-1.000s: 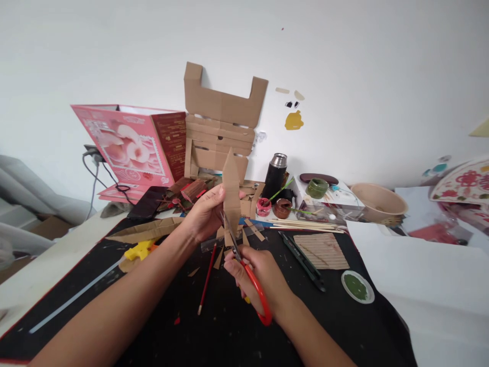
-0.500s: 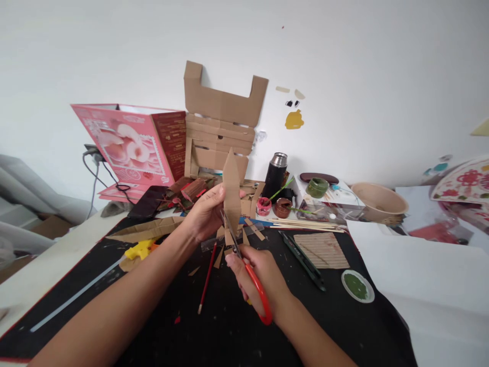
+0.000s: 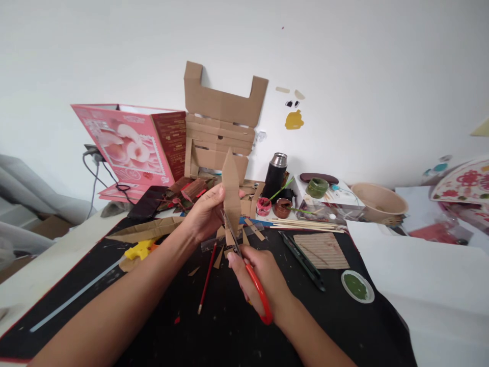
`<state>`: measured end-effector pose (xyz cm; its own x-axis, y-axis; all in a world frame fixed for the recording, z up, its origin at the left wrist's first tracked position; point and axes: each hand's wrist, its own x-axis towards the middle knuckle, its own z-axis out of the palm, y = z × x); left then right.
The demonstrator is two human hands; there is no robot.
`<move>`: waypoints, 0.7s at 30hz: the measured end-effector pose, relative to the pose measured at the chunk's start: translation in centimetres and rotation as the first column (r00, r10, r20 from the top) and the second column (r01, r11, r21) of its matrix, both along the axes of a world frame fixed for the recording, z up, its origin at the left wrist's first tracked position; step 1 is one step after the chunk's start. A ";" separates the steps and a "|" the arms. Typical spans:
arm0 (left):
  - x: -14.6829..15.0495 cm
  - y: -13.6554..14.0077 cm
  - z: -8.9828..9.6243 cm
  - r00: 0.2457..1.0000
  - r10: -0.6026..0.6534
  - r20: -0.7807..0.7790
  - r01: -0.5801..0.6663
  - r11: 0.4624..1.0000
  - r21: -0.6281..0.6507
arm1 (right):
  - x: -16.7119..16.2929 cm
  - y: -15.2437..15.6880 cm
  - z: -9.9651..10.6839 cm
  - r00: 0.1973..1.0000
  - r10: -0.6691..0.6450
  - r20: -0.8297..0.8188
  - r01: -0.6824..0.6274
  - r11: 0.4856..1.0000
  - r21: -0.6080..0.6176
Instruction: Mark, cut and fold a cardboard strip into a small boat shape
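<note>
My left hand (image 3: pixel 207 212) pinches a pointed strip of brown cardboard (image 3: pixel 231 191), its tip upward, over the middle of the table. A pair of scissors (image 3: pixel 260 293) with red-orange handles is in my right hand (image 3: pixel 263 280), fingers wrapped round the loops. The blades point up and to the left, against the lower edge of the strip. Beneath them lie several small cardboard offcuts (image 3: pixel 245 236). A red pencil (image 3: pixel 207 279) rests on the black mat (image 3: pixel 168 326) just left of the scissors.
Against the wall stand an unfolded cardboard box (image 3: pixel 225 104) and a pink box (image 3: pixel 130 148). A black thermos (image 3: pixel 275 173), paint jars (image 3: pixel 282 207) and wooden sticks (image 3: pixel 309 225) are at the back. Green pens (image 3: pixel 303 262), corrugated cardboard (image 3: pixel 323 251) and a green paint lid (image 3: pixel 357 286) lie right.
The cardboard strip has tilted very slightly, its tip shifting a little left. My right hand and the scissors have barely moved; everything else stays as it was.
</note>
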<state>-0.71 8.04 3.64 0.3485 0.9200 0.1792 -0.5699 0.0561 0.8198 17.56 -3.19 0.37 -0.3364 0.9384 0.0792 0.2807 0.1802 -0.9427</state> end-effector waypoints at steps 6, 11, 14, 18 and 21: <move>0.0 0.0 -0.1 1.000 -0.002 0.006 0.002 1.000 0.013 | -0.1 0.0 0.1 1.000 -0.009 0.013 0.009 1.000 0.009; -0.1 0.2 -0.3 1.000 -0.002 -0.002 0.002 1.000 0.009 | -0.2 0.0 0.4 0.998 -0.037 0.040 0.036 0.999 0.033; -0.1 0.2 -0.3 1.000 0.001 0.009 -0.001 1.000 0.004 | -0.1 0.0 0.6 0.997 -0.039 0.059 0.036 0.998 0.052; -0.1 0.2 -0.3 1.000 0.004 0.011 -0.004 1.000 0.002 | -0.1 0.1 0.8 0.996 -0.046 0.077 0.041 0.997 0.060; -0.1 0.2 -0.3 1.000 -0.004 0.015 0.004 1.000 -0.006 | -0.1 0.1 0.8 0.995 -0.052 0.082 0.046 0.996 0.075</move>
